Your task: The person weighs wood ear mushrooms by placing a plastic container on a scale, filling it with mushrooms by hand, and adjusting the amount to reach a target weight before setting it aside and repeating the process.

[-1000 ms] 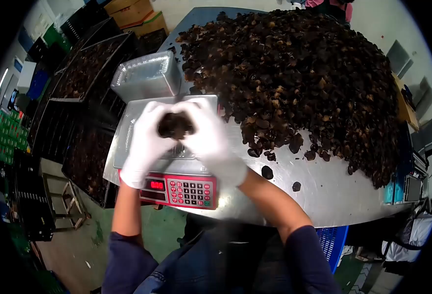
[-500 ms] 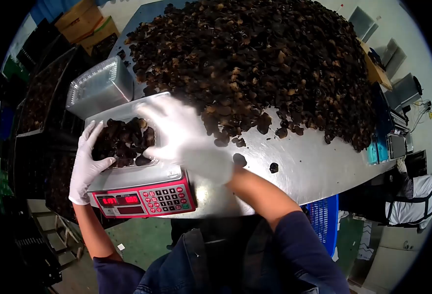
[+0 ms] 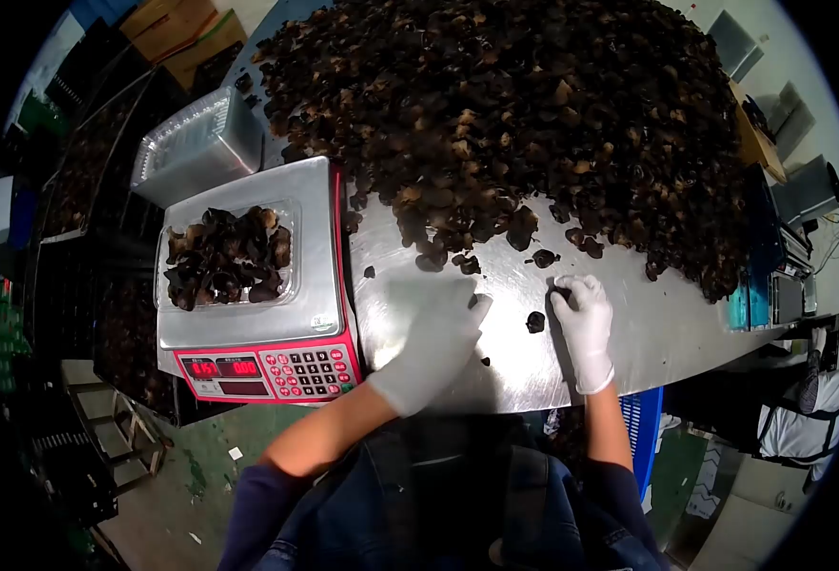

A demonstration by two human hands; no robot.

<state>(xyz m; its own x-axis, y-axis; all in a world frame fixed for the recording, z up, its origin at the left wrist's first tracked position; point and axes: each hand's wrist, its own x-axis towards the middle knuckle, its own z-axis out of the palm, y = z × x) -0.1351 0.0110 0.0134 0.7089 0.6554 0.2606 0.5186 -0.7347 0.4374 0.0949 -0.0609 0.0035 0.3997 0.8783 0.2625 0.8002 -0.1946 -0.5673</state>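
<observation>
My white-gloved left hand point(image 3: 429, 347) is low over the steel table, blurred by motion. A dark bit of wood ear fungus point(image 3: 479, 301) shows at its fingertips; whether the fingers grip it I cannot tell. Farther right, my gloved right hand point(image 3: 586, 328) rests by the table edge, fingers loosely curled and thumb apart, with no item visible in it. Just left of it lies a single fungus piece point(image 3: 535, 323). On the red and silver scale point(image 3: 248, 333), a clear plastic tray point(image 3: 292, 271) holds dark wood ear fungus point(image 3: 224, 255); the scale's red digits are lit.
A big heap of wood ear fungus point(image 3: 514, 124) covers the far part of the table point(image 3: 391, 247). Stacked clear trays point(image 3: 197, 147) stand behind the scale. Dark crates point(image 3: 77, 190) are at the left, a blue basket point(image 3: 643, 428) below the right edge. Another person point(image 3: 805, 414) is at far right.
Both hands have left the tray on the scale and moved right over the bare steel. The tray with the fungus stays on the scale, now uncovered.
</observation>
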